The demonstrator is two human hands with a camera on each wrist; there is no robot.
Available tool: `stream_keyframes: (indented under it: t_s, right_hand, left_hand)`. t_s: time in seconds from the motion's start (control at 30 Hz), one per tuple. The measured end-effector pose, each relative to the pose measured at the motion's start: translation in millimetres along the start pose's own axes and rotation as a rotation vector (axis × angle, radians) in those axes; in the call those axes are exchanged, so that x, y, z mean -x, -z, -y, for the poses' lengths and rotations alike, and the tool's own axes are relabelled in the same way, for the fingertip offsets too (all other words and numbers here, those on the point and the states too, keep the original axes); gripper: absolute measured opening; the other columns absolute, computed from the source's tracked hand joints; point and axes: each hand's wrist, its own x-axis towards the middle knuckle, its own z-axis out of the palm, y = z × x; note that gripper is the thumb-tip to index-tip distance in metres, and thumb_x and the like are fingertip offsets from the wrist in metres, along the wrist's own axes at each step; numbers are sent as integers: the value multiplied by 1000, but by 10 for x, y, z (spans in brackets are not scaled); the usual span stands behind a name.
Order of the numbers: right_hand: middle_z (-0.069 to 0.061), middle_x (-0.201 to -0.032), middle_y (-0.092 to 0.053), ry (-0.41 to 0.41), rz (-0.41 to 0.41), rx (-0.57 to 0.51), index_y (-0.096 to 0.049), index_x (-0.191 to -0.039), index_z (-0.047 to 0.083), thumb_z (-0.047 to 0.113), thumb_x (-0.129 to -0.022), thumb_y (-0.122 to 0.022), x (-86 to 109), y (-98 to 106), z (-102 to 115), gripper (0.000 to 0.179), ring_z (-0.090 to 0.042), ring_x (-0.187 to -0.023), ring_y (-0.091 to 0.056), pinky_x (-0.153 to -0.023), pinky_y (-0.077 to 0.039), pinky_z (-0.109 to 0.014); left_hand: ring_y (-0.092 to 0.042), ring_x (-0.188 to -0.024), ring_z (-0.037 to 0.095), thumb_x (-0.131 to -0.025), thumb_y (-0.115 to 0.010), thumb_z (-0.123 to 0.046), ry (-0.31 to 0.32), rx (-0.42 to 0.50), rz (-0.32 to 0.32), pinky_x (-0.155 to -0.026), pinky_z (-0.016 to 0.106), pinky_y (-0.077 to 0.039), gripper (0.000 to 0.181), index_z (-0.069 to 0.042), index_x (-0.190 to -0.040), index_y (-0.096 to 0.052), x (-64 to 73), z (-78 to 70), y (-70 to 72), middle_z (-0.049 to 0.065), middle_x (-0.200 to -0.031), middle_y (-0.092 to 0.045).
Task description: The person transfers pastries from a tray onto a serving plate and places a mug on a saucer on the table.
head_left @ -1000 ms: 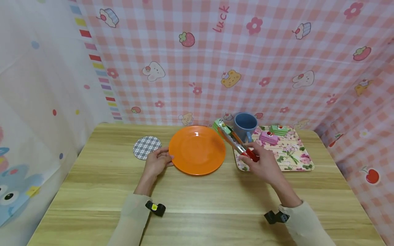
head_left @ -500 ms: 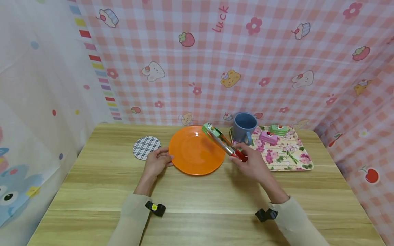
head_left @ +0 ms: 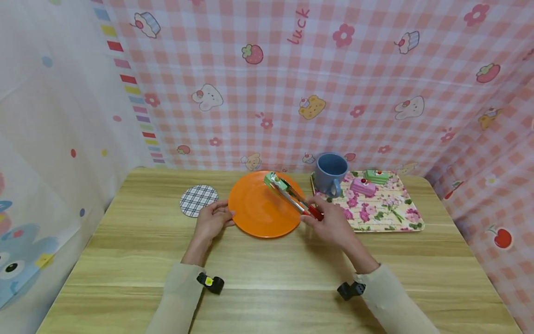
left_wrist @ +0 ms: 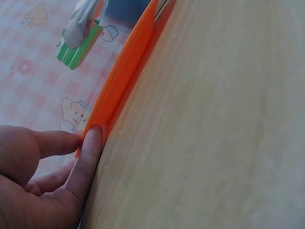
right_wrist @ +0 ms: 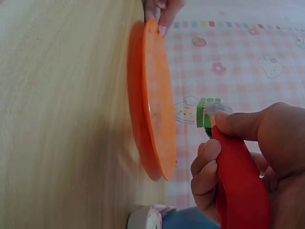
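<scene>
My left hand (head_left: 212, 223) pinches the left rim of a round orange plate (head_left: 258, 213) on the table. In the left wrist view, thumb and fingers meet at the edge of that plate (left_wrist: 119, 78). My right hand (head_left: 331, 225) grips the red handles of metal tongs (head_left: 315, 213). Between the tong tips is a small green layered cake slice (head_left: 273, 180) with a decorated top, held above the plate's upper right part. The right wrist view has the red tong handle (right_wrist: 240, 181) in the curled fingers and the green cake slice (right_wrist: 202, 113) clear of the plate.
On the right lies a floral tray (head_left: 390, 220) bearing a pink cake slice (head_left: 362, 187) and another green cake slice (head_left: 376, 177). A blue mug (head_left: 331, 174) stands at the tray's left back corner. A round checked coaster (head_left: 198, 201) lies left of the plate.
My right hand has moved left with the tongs and green cake slice, from beside the mug to over the plate. The left hand and the plate have stayed put.
</scene>
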Motion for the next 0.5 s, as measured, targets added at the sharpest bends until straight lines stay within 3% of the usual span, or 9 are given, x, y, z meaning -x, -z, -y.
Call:
stream_keyframes:
  t_s: [0.5]
  right_hand:
    - [-8,-87,-59,-39,69,8,-63,-131,19,34,-95,-75,-78,-177,97,41,-23,-77,-53,-63,-41,-28]
  left_hand:
    - [-69,-81,11,-98,-63,1,-2,9,13,-78,27,-66,43,1,-141,-56,9,-3,9,15,-107,-66]
